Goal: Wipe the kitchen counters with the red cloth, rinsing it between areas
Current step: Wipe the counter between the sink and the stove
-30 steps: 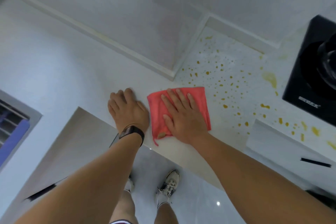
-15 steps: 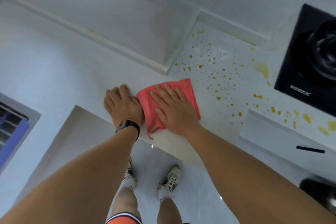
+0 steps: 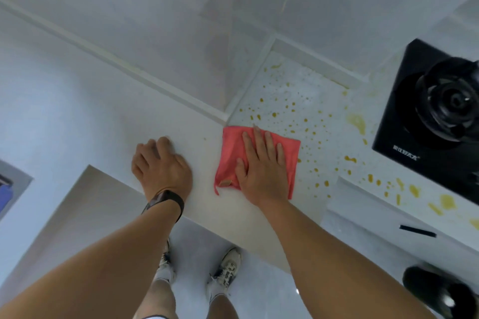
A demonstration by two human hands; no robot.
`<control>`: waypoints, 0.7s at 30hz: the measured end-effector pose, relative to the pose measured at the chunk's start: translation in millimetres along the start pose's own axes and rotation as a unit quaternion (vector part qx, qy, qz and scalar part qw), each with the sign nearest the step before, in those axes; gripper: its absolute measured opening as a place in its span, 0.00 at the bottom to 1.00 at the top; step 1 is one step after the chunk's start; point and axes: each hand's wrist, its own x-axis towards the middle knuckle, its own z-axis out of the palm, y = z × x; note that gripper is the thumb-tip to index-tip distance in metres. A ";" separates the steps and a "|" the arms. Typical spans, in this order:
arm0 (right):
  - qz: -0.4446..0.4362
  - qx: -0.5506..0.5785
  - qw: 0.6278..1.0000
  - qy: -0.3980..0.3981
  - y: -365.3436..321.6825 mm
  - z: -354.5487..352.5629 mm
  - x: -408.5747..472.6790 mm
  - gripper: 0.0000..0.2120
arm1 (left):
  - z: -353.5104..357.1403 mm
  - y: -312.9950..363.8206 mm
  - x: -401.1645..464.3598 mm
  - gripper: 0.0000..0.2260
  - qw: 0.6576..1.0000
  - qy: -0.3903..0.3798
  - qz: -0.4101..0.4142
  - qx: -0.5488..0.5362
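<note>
While the person stood at the corner of the kitchen, the head view recorded the following.

Surface: pale white stone counter (image 3: 103, 116), L-shaped, meeting a light tiled wall (image 3: 337, 2) at the back.

Cloth: folded red microfibre cloth (image 3: 230, 155) lay flat on the surface near the inner corner, its right edge reaching the first of the spots.

Right hand: right hand (image 3: 261, 173) pressed palm-down on the cloth, fingers (image 3: 269, 145) extended and slightly spread, not curled around the fabric; a corner of cloth stuck out beside the thumb.

Left hand: left hand (image 3: 160, 166) rested on bare surface to the left of the cloth, apart from it, fingers bent with their tips on the stone, holding nothing.

Wrist: dark band (image 3: 166, 201) worn on the left wrist.

Soiling: many small yellow-orange droplets (image 3: 308, 132) scattered over the surface to the right of the cloth, with larger yellow smears (image 3: 359, 123) nearer the hob and more along the front edge at far right.

Hob: black glass gas hob (image 3: 404, 122) with a round black burner (image 3: 451, 103) set into the surface at right.

Cabinet: white drawer front (image 3: 375, 235) with a slim black handle (image 3: 417, 231) below the spotted area.

Floor: pale glossy tiles (image 3: 194, 248), on which two white trainers (image 3: 225, 273) were visible; a dark rounded object (image 3: 438, 290) at lower right was too blurred to identify.
</note>
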 end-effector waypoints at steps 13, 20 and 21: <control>0.042 0.005 0.999 0.011 19.4 -23.8 143.7 0.32 | 5.7 -1.8 1.1 0.18 1.000 0.004 -0.011 0.020; 0.055 -0.037 0.998 0.008 35.1 -36.4 202.4 0.33 | 6.4 -2.8 2.0 0.19 1.000 0.011 -0.009 0.019; 0.055 -0.038 0.998 0.011 39.1 -40.9 208.1 0.33 | 6.5 -2.0 3.1 0.19 1.000 0.012 -0.005 0.017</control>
